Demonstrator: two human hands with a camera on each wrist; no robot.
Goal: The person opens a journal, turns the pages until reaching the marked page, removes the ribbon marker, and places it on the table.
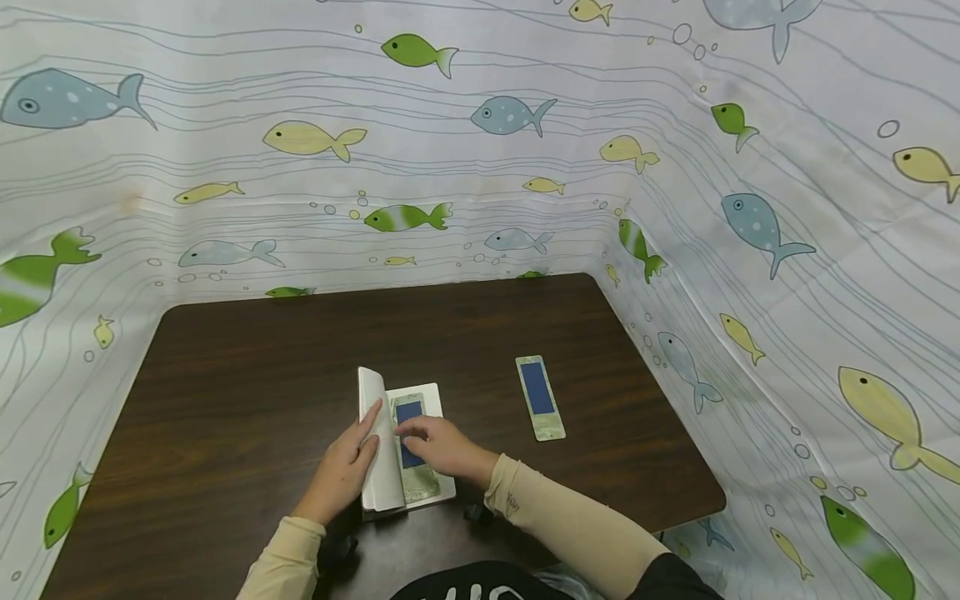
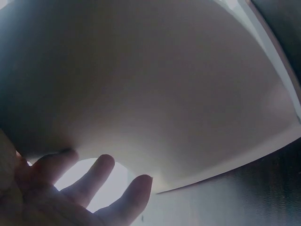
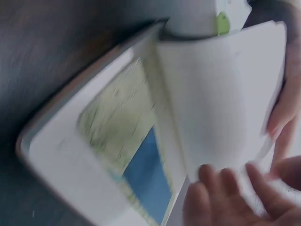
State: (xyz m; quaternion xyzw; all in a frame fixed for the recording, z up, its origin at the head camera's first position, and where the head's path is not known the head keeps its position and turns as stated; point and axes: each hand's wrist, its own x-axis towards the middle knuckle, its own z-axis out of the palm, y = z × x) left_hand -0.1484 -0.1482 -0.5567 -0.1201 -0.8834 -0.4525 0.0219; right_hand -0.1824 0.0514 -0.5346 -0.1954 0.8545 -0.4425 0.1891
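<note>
A small notebook [image 1: 442, 493] with blank white pages lies open on the table. My left hand [image 1: 341, 467] is at its left side, gripping a raised, curved sheaf of pages [image 1: 384, 467]. In the left wrist view, fingers [image 2: 129, 200] of that hand show at the edge of the curved page. A long bookmark card [image 1: 420, 483] with a blue panel and a pale green patterned border lies flat on the right-hand page. My right hand [image 1: 442, 450] hovers over this card with fingers loosely bent, its fingertips close to the raised pages, nothing held.
A second similar bookmark card [image 1: 540, 398] lies on the dark wooden table [image 1: 247, 392], to the right of the notebook. White cloth with printed fish [image 1: 416, 50] surrounds the table at the back and sides.
</note>
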